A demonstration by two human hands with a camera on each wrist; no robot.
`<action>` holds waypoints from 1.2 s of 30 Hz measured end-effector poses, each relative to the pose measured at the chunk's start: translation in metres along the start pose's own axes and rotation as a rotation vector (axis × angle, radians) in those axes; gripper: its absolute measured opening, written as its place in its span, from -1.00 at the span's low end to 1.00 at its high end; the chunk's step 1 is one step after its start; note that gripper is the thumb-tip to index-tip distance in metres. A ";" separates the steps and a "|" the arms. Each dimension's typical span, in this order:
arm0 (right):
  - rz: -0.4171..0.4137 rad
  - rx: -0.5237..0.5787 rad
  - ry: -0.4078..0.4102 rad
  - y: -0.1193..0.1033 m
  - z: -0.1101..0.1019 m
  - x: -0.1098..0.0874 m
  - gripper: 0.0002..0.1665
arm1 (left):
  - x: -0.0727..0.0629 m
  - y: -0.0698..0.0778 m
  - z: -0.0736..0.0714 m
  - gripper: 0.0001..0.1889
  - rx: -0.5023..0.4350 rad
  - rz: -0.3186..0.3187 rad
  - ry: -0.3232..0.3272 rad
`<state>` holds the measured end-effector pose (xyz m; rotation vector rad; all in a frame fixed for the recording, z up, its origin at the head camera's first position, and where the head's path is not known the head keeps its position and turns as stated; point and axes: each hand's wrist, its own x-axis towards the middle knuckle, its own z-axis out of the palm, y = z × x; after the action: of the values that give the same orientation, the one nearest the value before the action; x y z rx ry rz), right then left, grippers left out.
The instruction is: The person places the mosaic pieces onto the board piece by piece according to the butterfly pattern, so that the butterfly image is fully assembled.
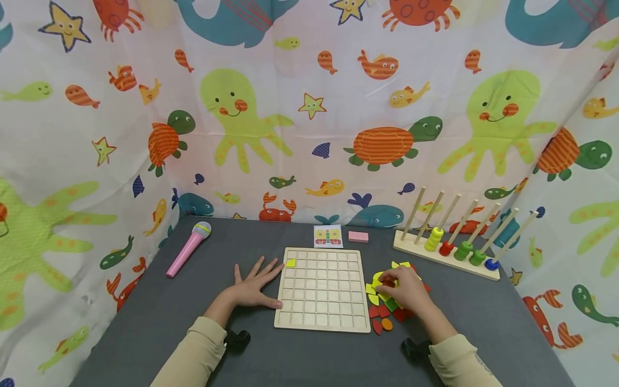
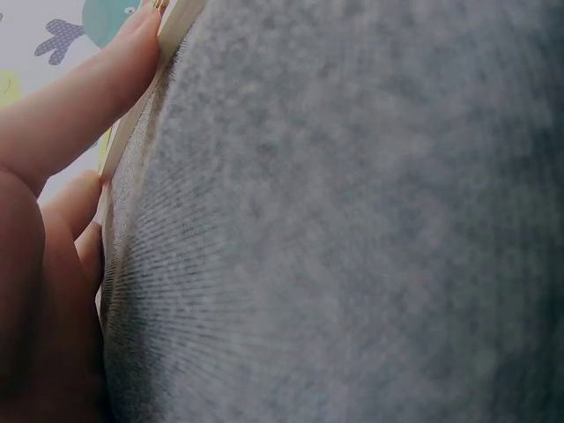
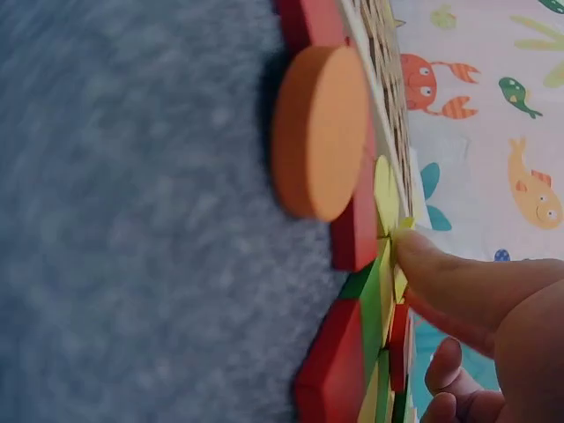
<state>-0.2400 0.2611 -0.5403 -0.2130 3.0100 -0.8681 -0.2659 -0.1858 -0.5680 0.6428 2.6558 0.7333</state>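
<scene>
A square wooden grid board (image 1: 319, 325) lies on the dark table, with one yellow piece (image 1: 290, 263) in its upper left cell. My left hand (image 1: 252, 287) is spread flat on the table, index fingertip and thumb at the board's left edge. In the left wrist view its thumb (image 2: 106, 97) lies along that edge. Over a pile of coloured wooden pieces right of the board, my right hand (image 1: 405, 287) has curled fingers and pinches a yellow piece (image 3: 402, 226), largely hidden by the thumb. Around it lie red pieces (image 3: 330, 374), green ones and an orange disc (image 3: 319, 132).
Behind the board are a pattern card (image 1: 328, 236) and a pink block (image 1: 358, 237). A pink toy microphone (image 1: 189, 249) lies at the back left. Back right stands a wooden rack (image 1: 447, 257) with upright pegs and coloured rings. A printed cloth (image 1: 300, 70) hangs behind the table.
</scene>
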 end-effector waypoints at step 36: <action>-0.008 0.394 -0.014 -0.089 0.002 0.066 -0.78 | -0.001 0.001 -0.002 0.18 -0.003 -0.010 -0.013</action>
<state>-0.2942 0.1766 -0.4926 -0.2232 2.7482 -1.4214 -0.2656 -0.1861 -0.5653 0.6306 2.6438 0.7281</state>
